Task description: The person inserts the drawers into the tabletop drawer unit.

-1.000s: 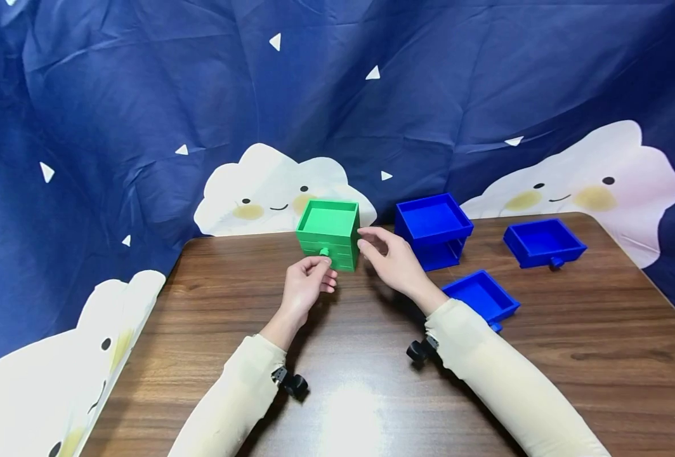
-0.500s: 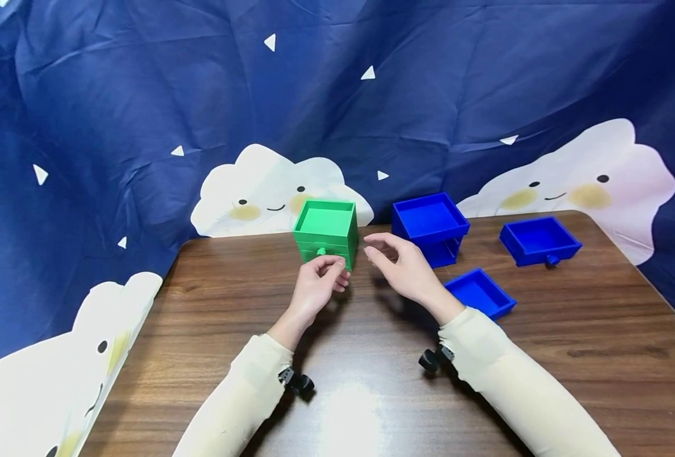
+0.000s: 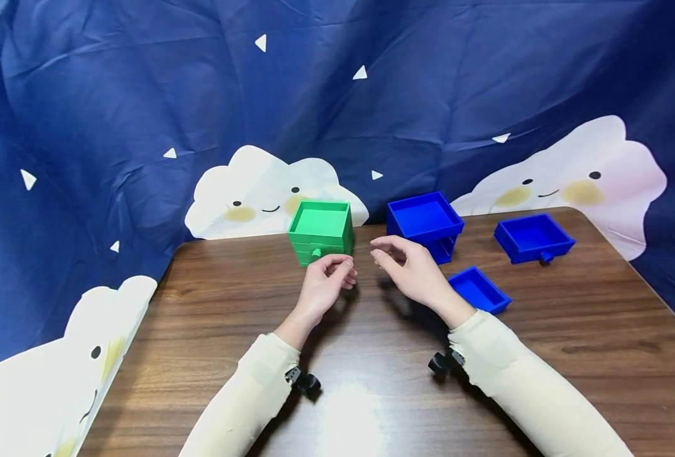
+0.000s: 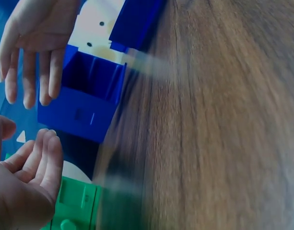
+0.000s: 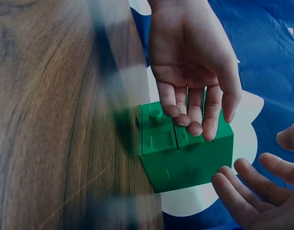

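A small green drawer cabinet (image 3: 320, 222) stands at the back of the table, its drawers pushed in and a round knob (image 5: 155, 116) on the front. Just in front of its right side hovers my left hand (image 3: 326, 284), fingers loosely bent and holding nothing. Facing it is my right hand (image 3: 412, 273), its fingers relaxed and a gap between the two hands. Behind the right hand sits a blue cabinet (image 3: 425, 219) with an open front. One blue drawer (image 3: 480, 289) lies partly hidden behind the right wrist, and another blue drawer (image 3: 534, 238) with a knob lies farther right.
The brown wooden table (image 3: 200, 355) ends at a dark blue curtain (image 3: 309, 95) printed with white clouds and triangles. Small black devices are strapped at both wrists, over cream sleeves (image 3: 246, 400).
My left hand has come away from the green cabinet's knob and moved right. The right hand has drawn back from the cabinet's side, to the right. The cabinets stay put; the view shifts slightly.
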The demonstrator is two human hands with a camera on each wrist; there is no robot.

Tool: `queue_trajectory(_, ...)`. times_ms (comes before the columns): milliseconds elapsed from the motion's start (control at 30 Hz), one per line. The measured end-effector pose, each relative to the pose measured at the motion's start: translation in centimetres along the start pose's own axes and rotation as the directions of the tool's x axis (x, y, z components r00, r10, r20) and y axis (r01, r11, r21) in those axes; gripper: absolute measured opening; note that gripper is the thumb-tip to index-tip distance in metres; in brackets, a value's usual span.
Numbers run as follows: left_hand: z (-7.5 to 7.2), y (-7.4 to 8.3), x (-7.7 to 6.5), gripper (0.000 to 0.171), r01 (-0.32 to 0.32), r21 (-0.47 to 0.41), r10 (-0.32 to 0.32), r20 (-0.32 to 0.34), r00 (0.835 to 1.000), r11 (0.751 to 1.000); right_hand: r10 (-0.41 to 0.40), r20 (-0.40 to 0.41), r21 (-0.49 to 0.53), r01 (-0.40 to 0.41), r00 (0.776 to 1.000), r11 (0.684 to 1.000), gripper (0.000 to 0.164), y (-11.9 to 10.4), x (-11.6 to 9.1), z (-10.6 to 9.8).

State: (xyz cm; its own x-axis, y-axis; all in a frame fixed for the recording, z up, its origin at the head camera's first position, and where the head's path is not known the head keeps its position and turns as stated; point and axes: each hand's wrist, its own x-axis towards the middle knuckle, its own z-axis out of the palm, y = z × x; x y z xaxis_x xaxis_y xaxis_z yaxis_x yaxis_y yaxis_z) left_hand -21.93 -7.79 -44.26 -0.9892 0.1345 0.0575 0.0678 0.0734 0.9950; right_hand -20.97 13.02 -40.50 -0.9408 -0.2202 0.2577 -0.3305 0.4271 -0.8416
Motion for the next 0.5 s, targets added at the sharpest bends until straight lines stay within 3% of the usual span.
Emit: queue_trajectory(500,1.9,0.2,0.7,0.028,-0.032,0.021,0.031,0.041,0.999,0.999,0.009,-0.014,-0.05,-0.01,1.0,0.999,0.03,0.1,-1.4,-1.6)
